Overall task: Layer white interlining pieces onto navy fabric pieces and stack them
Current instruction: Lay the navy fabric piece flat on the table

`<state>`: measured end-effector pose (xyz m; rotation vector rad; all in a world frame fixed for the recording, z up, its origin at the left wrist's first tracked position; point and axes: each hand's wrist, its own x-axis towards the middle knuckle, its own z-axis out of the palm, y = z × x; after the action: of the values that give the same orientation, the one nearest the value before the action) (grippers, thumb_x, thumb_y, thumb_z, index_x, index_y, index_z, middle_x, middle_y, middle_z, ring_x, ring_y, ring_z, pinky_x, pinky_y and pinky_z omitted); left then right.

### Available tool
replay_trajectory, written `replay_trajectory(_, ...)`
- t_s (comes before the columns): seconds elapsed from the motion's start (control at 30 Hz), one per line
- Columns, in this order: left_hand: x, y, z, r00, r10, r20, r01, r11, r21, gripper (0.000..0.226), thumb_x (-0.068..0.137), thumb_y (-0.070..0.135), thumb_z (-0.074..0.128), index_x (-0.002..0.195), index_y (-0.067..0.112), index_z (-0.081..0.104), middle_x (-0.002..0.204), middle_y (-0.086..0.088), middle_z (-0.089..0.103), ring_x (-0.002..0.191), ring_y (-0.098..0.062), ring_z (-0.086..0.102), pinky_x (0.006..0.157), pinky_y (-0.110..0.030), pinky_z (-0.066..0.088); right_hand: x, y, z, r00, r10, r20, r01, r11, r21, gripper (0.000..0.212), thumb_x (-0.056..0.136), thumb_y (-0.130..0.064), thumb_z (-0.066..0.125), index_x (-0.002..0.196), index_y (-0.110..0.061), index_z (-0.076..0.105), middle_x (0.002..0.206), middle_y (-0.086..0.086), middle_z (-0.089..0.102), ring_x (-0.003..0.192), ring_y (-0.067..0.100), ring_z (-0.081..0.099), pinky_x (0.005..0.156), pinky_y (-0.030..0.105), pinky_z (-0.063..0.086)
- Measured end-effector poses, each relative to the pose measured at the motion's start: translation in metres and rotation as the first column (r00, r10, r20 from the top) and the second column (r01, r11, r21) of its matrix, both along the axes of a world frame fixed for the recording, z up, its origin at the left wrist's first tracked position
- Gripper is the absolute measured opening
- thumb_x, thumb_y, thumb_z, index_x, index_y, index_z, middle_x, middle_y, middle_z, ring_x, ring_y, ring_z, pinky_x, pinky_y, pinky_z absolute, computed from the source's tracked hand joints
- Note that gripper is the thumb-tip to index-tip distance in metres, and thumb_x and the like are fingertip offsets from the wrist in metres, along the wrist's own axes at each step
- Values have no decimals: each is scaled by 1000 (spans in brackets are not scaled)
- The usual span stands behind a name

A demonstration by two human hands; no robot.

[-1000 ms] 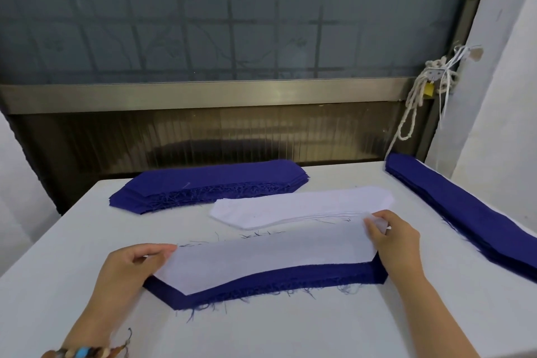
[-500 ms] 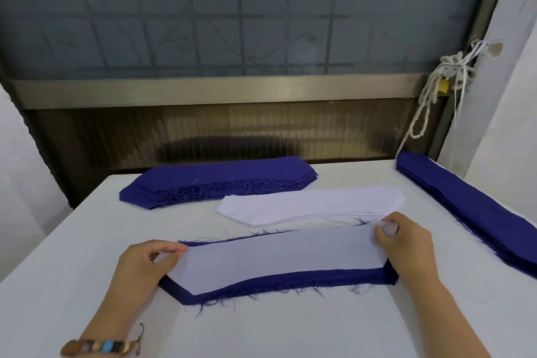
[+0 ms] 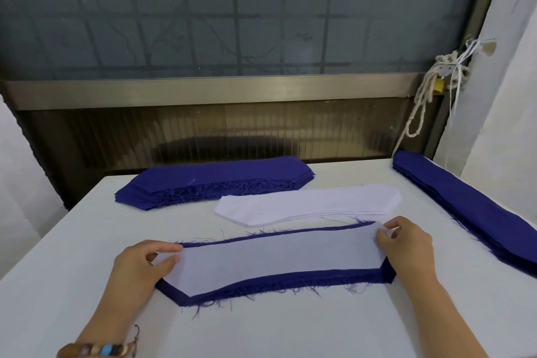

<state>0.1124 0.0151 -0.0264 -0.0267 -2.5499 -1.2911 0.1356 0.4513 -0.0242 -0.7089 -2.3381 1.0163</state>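
at lower centre of the frame, the white interlining piece is pinched at each end by the left hand and right hand over the navy stack; even navy margins should be kept.

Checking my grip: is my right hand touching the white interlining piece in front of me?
Touching. The head view shows the right hand pinching the white interlining piece at its far right corner, fingers curled onto the edge.
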Motion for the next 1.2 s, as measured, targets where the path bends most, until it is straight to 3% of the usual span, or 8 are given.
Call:
replay_trajectory(0.33, 3, 4, 3, 999, 4, -47, -6, 998, -58, 22, 79, -2, 76, 88, 18, 78, 94, 7, 71, 86, -4, 59, 72, 0, 37, -1, 2, -2, 1000, -8, -11, 8, 999, -35, 3, 88, -11, 62, 89, -10, 60, 68, 1, 55, 63, 11, 47, 57, 30, 35)
replay_trajectory(0.47, 3, 5, 3, 999, 8, -51, -12, 996, -84, 30, 81, -11, 67, 90, 15, 78, 95, 5, 70, 86, -6, 60, 73, 0, 38, 0, 2, -2, 1000, 17, -22, -18, 999, -42, 14, 88, -11, 61, 100, -14, 55, 72, 5, 56, 65, 17, 52, 60, 31, 37)
replay_trajectory(0.8, -2, 2, -3, 996, 68, -62, -70, 997, -41, 39, 84, -6, 67, 105, 28, 68, 99, 3, 63, 78, -14, 59, 64, -11, 47, 1, 0, -1, 998, 32, 53, -36, 997, 63, 18, 88, -9, 55, 105, -15, 54, 72, 9, 55, 64, 23, 51, 56, 30, 36)
replay_trajectory(0.93, -2, 1, -3, 990, 81, -115, -102, 977, -188, 36, 83, -3, 69, 96, 30, 69, 104, 4, 57, 84, -12, 56, 72, -22, 45, 2, -3, 1, 998, -6, 58, -2, 990, 138, 23, 88, -12, 57, 110, -17, 56, 99, 8, 47, 85, 27, 52, 69, 33, 42)
replay_trajectory(1.03, -1, 3, -2, 990, 65, -129, -90, 977, -195, 34, 85, -2, 67, 85, 33, 68, 98, 8, 58, 85, -12, 55, 75, -27, 43, 3, -3, 0, 1000, -5, 17, 1, 979, 203, 20, 87, -9, 59, 106, -14, 61, 101, 8, 47, 95, 27, 45, 76, 34, 40)
replay_trajectory(1.2, 0, 7, -1, 983, -33, -181, 6, 989, -145, 24, 84, 9, 73, 86, 33, 70, 90, 17, 64, 86, -5, 55, 73, -5, 37, -1, -6, 1, 994, 104, -38, -91, 964, 250, 12, 89, -4, 58, 92, -14, 65, 86, 2, 51, 87, 22, 42, 75, 29, 35)
